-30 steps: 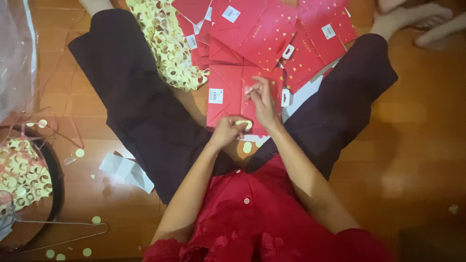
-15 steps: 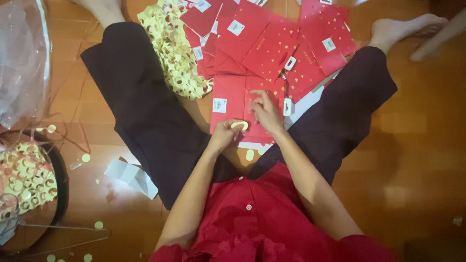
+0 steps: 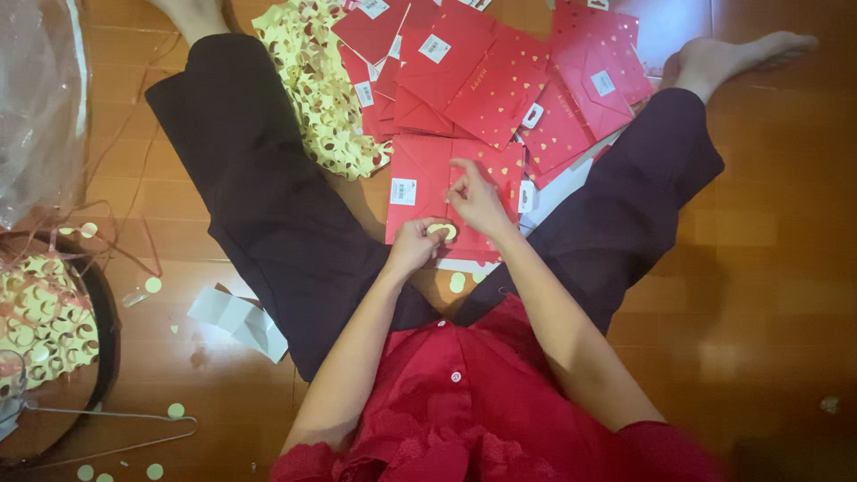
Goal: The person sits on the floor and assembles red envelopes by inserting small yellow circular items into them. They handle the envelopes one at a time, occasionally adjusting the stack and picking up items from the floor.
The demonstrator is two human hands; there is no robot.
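Both hands are meeting over a red envelope [image 3: 428, 192], left hand [image 3: 412, 245] pinching a round gold sticker [image 3: 438, 231], right hand [image 3: 478, 201] fingertips steadying it, best pressed flat.

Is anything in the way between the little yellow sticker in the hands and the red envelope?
Nothing visible. The left hand and right hand pinch the round yellow sticker right over the red envelope, whose face there is bare.

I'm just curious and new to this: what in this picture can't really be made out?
- Head view: the small pale round piece between the left hand and right hand is mostly covered by fingers.
- The white labels on the red envelopes are too small to read.
- The clear plastic bag is cut off by the left edge.
- The lower envelopes in the pile are covered by upper ones.
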